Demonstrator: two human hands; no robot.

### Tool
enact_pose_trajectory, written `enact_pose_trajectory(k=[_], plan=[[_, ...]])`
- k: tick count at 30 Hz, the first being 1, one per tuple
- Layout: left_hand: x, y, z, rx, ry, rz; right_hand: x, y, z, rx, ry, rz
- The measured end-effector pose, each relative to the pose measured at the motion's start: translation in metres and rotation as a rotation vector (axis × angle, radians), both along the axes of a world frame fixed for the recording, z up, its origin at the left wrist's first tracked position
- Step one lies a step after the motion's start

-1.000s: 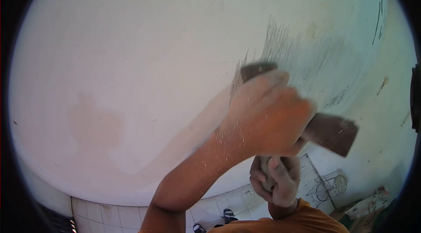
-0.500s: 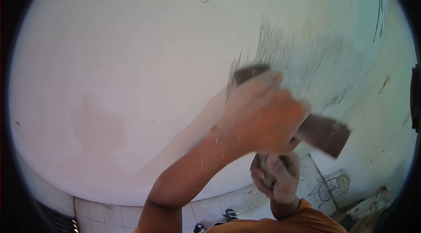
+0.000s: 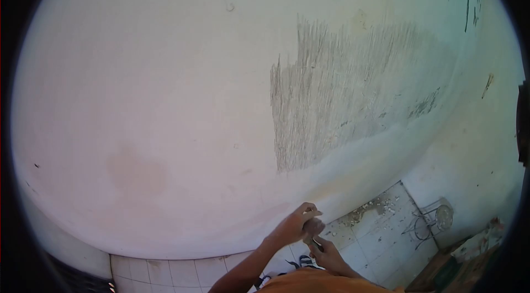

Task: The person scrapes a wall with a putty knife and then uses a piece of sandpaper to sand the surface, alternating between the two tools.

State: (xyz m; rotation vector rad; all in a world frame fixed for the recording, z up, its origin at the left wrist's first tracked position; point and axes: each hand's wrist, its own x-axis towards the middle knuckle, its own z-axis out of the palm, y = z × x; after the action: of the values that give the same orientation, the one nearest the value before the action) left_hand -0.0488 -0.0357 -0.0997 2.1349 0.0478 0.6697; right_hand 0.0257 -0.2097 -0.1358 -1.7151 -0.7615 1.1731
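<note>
Support is best given firmly by the bare right hand (image 3: 330, 256), seemingly closed on a dull-brown, flattish piece (image 3: 314, 228); whether the left hand (image 3: 291, 228) grips cannot be told.

The left hand (image 3: 293, 227) has been lowered beside the right hand (image 3: 330, 254), and the scratched patch (image 3: 337, 83) on the wall (image 3: 165, 72) has been uncovered.

A pale wall (image 3: 165, 72) rises beyond the hands (image 3: 298, 227), tiled floor (image 3: 375, 242) below, a wire-framed stand (image 3: 443, 217) to their right.
</note>
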Motion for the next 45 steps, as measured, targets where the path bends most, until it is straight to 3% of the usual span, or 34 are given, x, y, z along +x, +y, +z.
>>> enact_pose_trajectory(k=[4, 7, 10, 13, 18, 20, 22, 25, 26, 29, 31, 33, 37, 39, 43, 45], plan=[[-0.007, -0.01, 0.034, -0.495, 0.219, -0.017, 0.001, 0.002, 0.005, 0.018, -0.071, 0.013], [-0.01, -0.019, 0.093, -0.394, 0.23, 0.288, 0.025, -0.004, 0.012, 0.049, -0.045, 0.069], [-0.018, -0.027, 0.121, -0.414, -0.133, 0.414, 0.059, -0.001, 0.008, 0.028, -0.039, 0.237], [-0.009, -0.026, 0.126, -0.17, -0.323, 0.594, 0.089, 0.004, 0.023, 0.032, 0.011, 0.474], [0.035, -0.001, 0.167, 0.599, -0.735, 1.015, 0.14, 0.014, 0.053, 0.044, -0.014, 0.785], [0.051, 0.016, 0.187, 0.709, -0.698, 1.173, 0.165, 0.016, 0.036, 0.09, -0.017, 0.845], [0.058, 0.02, 0.197, 0.656, -0.507, 1.321, 0.178, 0.016, 0.043, -0.037, 0.005, 0.861], [0.075, 0.023, 0.144, 0.813, -0.381, 1.478, 0.195, 0.016, 0.047, -0.076, 0.043, 0.892], [0.077, 0.014, 0.133, 0.691, -0.366, 1.438, 0.2, 0.017, 0.047, -0.057, 0.06, 0.902], [0.09, 0.013, 0.149, 0.727, -0.375, 1.548, 0.215, 0.018, 0.058, -0.15, 0.031, 0.89], [0.095, 0.023, 0.19, 0.809, -0.425, 1.601, 0.232, 0.023, 0.05, -0.072, -0.039, 0.986], [0.099, 0.018, 0.207, 0.792, -0.271, 1.721, 0.237, 0.026, 0.05, -0.042, -0.004, 1.028], [0.091, 0.014, 0.121, 0.788, -0.403, 1.591, 0.231, 0.026, 0.063, -0.085, 0.128, 0.999], [0.091, 0.009, 0.118, 0.768, -0.323, 1.626, 0.23, 0.024, 0.057, -0.11, 0.172, 0.991], [0.079, 0.013, 0.214, 0.639, -0.35, 1.637, 0.235, 0.028, 0.056, -0.147, 0.15, 1.022], [0.083, 0.015, 0.209, 0.658, -0.418, 1.608, 0.234, 0.027, 0.058, -0.143, 0.153, 1.015]])
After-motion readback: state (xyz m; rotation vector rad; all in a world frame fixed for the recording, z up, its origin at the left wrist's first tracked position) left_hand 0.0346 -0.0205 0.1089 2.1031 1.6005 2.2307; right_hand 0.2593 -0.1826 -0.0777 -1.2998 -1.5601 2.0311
